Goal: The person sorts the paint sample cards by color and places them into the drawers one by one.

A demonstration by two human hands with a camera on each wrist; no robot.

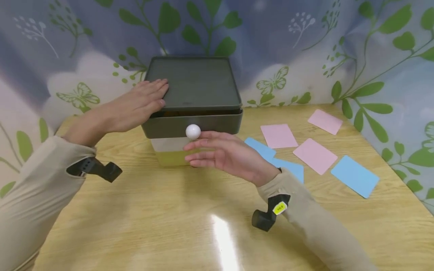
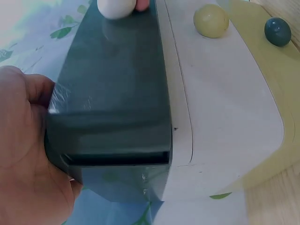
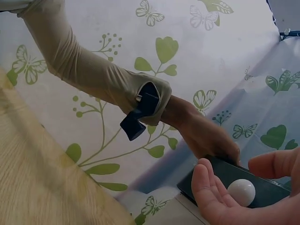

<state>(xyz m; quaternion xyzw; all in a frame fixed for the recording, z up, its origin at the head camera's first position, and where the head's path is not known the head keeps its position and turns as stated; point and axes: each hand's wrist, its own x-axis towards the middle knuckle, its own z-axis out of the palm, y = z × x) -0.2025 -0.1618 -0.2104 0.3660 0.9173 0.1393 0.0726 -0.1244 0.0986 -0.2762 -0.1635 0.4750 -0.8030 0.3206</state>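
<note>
While the left hand (image 1: 135, 104) lies, fingers straight, on the drawer box's (image 1: 200, 84) left top edge, apparently steadying it on the table (image 1: 152, 226), the right hand (image 1: 228, 155) has relaxed, parted fingers beside the white knob (image 1: 193, 132), seemingly gripping nothing (the yellow wrist label (image 1: 280, 207) is illegibly small).

Both arms reach forward, the left hand laid flat and the right hand loosely spread.
The left arm (image 1: 42, 184), in a long sleeve, comes in from the lower left; its wrist (image 1: 86, 128) leads to the left hand (image 1: 137, 105), back upward, fingers straight and close together, pointing away and inward, the thumb slightly apart. The right arm (image 1: 315, 218), also sleeved, slants up from the lower right to the right hand (image 1: 227, 154), lower and nearer, pointing leftward, fingers gently bent; the right thumb (image 3: 272, 164) stands apart from them.
</note>
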